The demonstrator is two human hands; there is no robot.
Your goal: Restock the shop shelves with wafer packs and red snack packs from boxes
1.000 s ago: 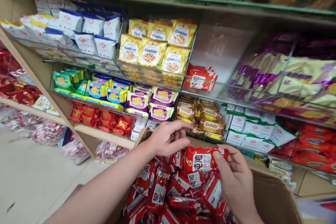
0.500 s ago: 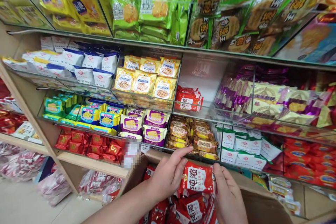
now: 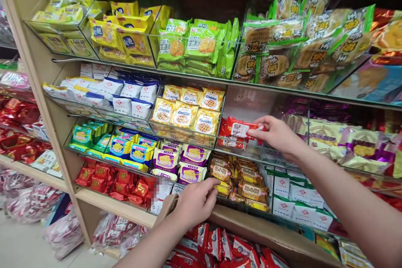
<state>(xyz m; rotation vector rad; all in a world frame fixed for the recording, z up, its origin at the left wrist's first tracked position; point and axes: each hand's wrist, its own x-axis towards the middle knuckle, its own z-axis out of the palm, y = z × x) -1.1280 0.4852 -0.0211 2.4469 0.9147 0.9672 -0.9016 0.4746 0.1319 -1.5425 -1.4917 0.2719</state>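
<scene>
While pinching the red packet (image 3: 240, 127) mid-frame — long axis left-to-right, jutting left of the right hand (image 3: 276, 136) — just above the red stack (image 3: 229, 142); left hand (image 3: 194, 203) lower centre, fingers curled together, farther off.

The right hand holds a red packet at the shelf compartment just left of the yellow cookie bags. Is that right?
Not quite. In the head view the right hand holds the red packet at the compartment just right of the yellow cookie bags, not left of them.

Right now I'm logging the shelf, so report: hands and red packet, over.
Right hand pinching flat red plastic snack packet, over clear shelf bin holding like packets. Left hand on brown cardboard box rim, grip unclear. Nothing blocks the bin.
</scene>
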